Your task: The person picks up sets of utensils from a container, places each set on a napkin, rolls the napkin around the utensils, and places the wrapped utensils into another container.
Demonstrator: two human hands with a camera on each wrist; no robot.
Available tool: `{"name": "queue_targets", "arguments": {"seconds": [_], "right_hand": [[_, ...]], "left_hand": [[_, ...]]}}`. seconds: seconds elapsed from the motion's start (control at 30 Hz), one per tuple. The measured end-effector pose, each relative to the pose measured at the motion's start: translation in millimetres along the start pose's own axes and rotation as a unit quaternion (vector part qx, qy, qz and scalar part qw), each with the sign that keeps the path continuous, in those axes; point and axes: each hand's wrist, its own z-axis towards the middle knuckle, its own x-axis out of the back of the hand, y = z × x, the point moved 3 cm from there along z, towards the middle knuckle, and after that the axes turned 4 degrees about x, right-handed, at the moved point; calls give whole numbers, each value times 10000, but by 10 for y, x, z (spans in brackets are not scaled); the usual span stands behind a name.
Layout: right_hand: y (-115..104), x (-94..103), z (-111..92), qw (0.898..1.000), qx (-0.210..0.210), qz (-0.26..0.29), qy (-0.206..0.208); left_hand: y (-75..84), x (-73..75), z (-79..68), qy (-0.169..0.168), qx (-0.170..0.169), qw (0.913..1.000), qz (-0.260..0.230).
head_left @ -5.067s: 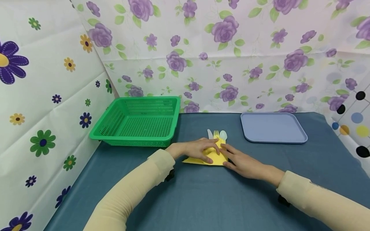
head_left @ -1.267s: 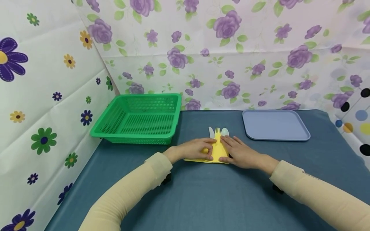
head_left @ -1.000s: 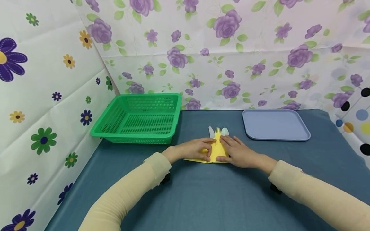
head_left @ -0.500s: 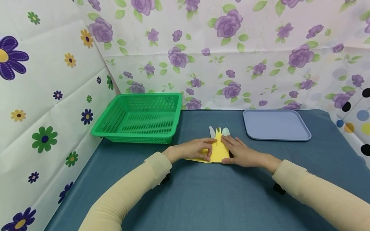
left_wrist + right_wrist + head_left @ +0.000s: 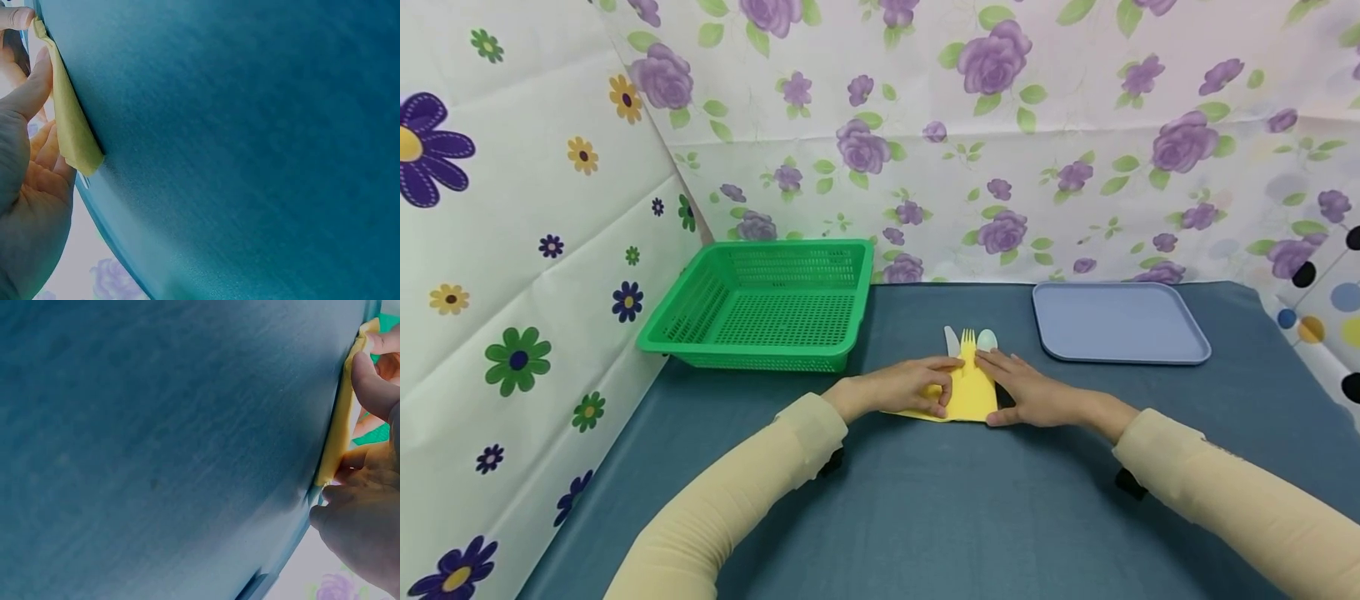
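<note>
A yellow napkin (image 5: 976,398) lies folded over the handles of a white knife (image 5: 952,342), a yellow fork (image 5: 967,343) and a pale spoon (image 5: 987,340), whose upper ends stick out at its far side. My left hand (image 5: 904,387) presses the napkin's left part with bent fingertips and thumb, palm raised. On the right edge rest the fingertips of my right hand (image 5: 1037,395), its thumb at the near right corner. In the left wrist view the napkin (image 5: 76,128) shows edge-on against the table. The right wrist view shows the thumb (image 5: 374,387) touching the napkin's near edge.
A green basket (image 5: 745,362) with perforated walls stands at the back left of the blue-covered table (image 5: 955,517). At the back right lies a flat blue-grey tray (image 5: 1120,321). Flower-printed sheets (image 5: 917,179) hang behind and to the left.
Earlier, both hands worked closer together on the napkin. Since then my right hand has flattened over its right side, then slid slightly right to the edge. My left hand has hardly moved lately.
</note>
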Motion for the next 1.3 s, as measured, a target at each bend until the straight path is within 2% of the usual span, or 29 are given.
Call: {"name": "queue_targets", "arguments": {"seconds": [0.2,0.4,0.53,0.67,0.93,1.07,1.3], "right_hand": [[22,-19,-11,9995,39,-280,114],[14,-89,-189,9970,263,-624,384],[-22,-119,-276,9970,427,-524,388],[-48,-154,-266,9965,538,-493,407],[-98,-235,-260,9870,573,-1307,743],[-127,-220,-256,9865,526,-1281,880],[-131,-194,-234,9928,365,-827,784]], "left_hand": [[4,14,-3,-2,-1,10000,-11],[14,-15,14,-46,-125,9999,9],[25,6,1,-57,-81,9998,191],[57,34,-30,-58,-58,9995,310],[95,33,-24,-200,-259,9982,496],[96,33,-24,-254,-193,9985,449],[103,24,-21,-331,-140,9988,347]]}}
